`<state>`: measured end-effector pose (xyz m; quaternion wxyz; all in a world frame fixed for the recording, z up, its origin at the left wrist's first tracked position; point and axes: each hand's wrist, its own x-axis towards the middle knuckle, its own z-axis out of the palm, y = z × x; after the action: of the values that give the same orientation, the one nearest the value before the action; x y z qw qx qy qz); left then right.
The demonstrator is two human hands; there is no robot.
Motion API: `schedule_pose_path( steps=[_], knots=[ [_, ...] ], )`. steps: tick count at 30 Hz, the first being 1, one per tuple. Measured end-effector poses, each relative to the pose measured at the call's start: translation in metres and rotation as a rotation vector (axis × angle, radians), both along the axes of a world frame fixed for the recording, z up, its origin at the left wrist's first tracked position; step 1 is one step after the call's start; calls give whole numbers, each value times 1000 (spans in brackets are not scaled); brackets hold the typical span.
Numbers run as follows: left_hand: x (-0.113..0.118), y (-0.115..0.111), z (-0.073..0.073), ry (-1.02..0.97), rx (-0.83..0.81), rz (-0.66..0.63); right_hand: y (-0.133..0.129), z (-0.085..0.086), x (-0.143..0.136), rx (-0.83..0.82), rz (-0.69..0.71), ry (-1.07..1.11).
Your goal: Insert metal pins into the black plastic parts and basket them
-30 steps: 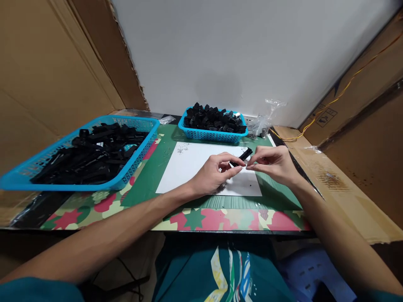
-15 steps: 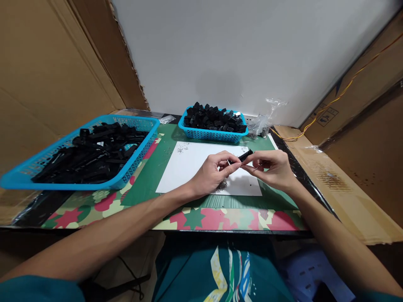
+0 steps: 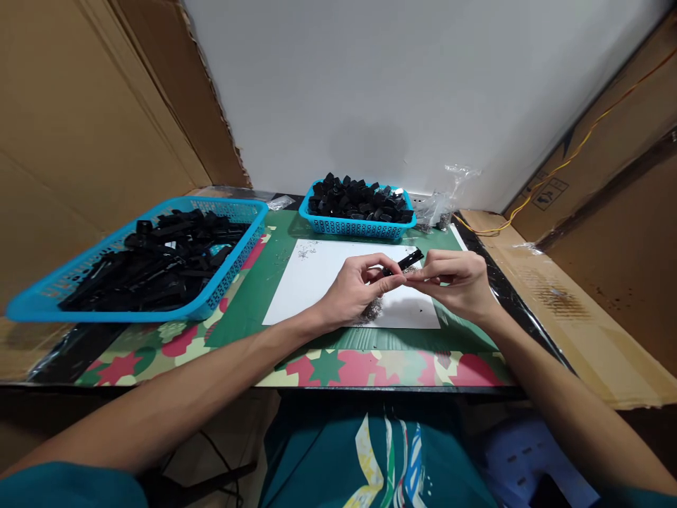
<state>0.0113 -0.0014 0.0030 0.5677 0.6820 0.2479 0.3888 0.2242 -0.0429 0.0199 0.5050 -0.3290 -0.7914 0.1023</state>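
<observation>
Through the head camera I see a slim, straight black part [image 3: 411, 259] with a glossy surface, slanting over the right half of the white sheet [image 3: 304, 293], its exposed end pointing away and rightward. The left hand [image 3: 350, 289] grips the other end between thumb and fingers. The right hand [image 3: 458, 279] has thumb and forefinger pinched together against the left fingertips; I cannot tell whether anything tiny sits between them. Loose metal bits [image 3: 371, 311] lie heaped on the sheet below the left hand.

Against a second ago, the right hand has come leftward, closing the small gap between the hands; the left hand and black part stay nearly in place over the sheet.

I have bare paper on the sheet's left half, short of a scatter of small bits [image 3: 305, 249] at its far left corner. The large blue basket [image 3: 116, 315] stands left of the sheet, the small blue basket [image 3: 360, 228] just beyond its far edge. On the sheet's near side, green mat [image 3: 235, 317] and a patterned strip [image 3: 362, 368] run to the worktop's front edge.
</observation>
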Motion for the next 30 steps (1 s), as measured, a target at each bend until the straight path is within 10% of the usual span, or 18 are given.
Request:
schedule_pose_path(
  steps=[30],
  knots=[
    [2, 0, 4, 12, -78, -67, -4, -5, 1, 150, -152, -141]
  ],
)
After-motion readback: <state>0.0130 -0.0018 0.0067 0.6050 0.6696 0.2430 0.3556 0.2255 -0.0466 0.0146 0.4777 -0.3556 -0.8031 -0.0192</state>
